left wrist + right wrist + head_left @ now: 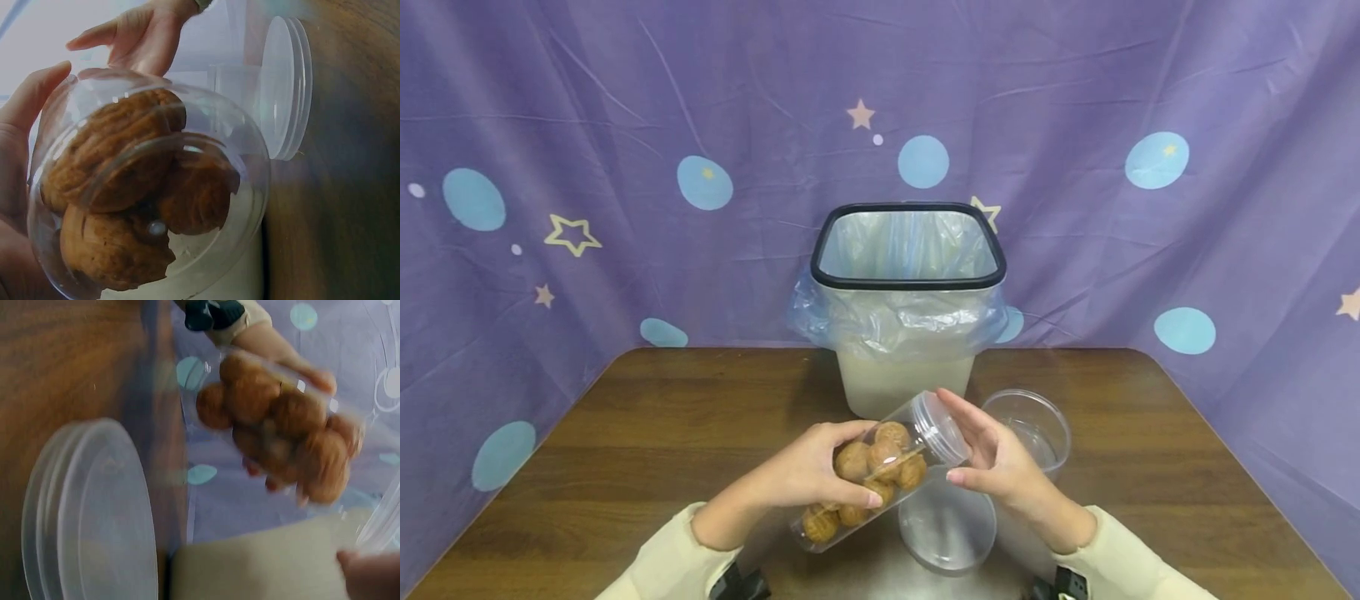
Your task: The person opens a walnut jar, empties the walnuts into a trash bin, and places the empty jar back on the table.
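Observation:
My left hand [808, 468] grips a clear plastic jar [937, 427], fingers behind it and thumb across its front. Several walnuts [853, 461] are inside. The jar leans, with its ringed top end up to the right and its base down to the left. My right hand [1000, 457] is at that top end, fingers fairly straight, fingertips at the rim and thumb below. Whether a cap covers this end I cannot tell. In the left wrist view the jar's base [253, 206] fills the front; the right wrist view is blurred.
A clear round lid [947, 529] lies on the wooden table [617, 450] below the jar. Behind my right hand stands another clear round container [1051, 433]. A pale bin [895, 379] with a black rim and a plastic liner stands at the back, before a purple curtain [775, 100].

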`<action>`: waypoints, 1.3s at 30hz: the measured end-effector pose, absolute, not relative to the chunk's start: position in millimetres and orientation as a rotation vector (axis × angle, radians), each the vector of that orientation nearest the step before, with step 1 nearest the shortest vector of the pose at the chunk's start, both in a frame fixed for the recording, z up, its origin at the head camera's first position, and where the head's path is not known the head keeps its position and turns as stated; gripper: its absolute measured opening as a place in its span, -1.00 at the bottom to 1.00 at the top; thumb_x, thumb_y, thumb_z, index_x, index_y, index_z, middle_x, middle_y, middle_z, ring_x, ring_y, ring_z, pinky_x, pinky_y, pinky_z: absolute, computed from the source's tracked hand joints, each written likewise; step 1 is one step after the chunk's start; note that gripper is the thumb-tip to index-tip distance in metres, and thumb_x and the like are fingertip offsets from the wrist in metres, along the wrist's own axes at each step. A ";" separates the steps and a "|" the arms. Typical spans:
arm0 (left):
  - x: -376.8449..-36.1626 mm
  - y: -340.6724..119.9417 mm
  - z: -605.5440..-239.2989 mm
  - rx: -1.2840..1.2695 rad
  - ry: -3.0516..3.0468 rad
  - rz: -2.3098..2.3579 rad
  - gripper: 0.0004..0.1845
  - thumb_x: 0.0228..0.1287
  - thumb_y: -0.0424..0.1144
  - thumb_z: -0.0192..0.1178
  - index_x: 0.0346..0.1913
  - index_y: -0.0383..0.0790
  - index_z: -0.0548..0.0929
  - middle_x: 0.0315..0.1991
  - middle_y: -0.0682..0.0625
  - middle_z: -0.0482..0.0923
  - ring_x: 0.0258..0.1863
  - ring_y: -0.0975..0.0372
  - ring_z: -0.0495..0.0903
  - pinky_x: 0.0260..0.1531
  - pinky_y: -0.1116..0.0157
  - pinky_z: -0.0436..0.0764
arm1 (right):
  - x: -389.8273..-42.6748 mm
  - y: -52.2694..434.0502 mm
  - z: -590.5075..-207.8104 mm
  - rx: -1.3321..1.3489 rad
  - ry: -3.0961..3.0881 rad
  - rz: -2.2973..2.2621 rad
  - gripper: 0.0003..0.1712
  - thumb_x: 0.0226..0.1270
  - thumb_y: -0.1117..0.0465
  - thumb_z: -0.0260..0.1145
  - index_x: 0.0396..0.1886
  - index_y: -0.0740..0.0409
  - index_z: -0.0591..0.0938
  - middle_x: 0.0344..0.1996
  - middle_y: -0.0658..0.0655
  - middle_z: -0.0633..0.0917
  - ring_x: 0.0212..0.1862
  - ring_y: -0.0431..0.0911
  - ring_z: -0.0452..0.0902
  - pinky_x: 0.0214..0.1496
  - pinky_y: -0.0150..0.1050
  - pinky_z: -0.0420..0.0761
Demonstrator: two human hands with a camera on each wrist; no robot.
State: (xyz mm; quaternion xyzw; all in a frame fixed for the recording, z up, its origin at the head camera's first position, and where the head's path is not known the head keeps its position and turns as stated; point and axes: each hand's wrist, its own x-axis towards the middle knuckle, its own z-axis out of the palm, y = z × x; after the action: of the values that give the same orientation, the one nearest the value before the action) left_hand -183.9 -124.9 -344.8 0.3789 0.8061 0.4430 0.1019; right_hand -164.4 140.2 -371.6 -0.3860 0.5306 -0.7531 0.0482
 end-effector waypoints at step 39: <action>-181.9 -113.9 -355.0 1.062 2.677 1.180 -0.25 -0.25 0.07 0.51 0.13 0.01 0.53 -0.26 0.17 0.65 -0.38 0.39 0.57 -0.36 0.39 0.57 | -131.9 101.3 -358.9 -0.162 1.812 -2.591 -0.15 0.12 0.32 0.29 0.37 0.41 0.13 0.25 0.39 0.30 0.17 -0.04 0.36 0.18 -0.40 0.43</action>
State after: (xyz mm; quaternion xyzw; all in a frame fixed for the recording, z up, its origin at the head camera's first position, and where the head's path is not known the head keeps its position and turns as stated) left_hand -181.9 -113.9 -355.0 0.3411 0.8601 0.3790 0.0145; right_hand -131.9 101.3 -358.9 -0.0512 0.5724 -0.8183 -0.0123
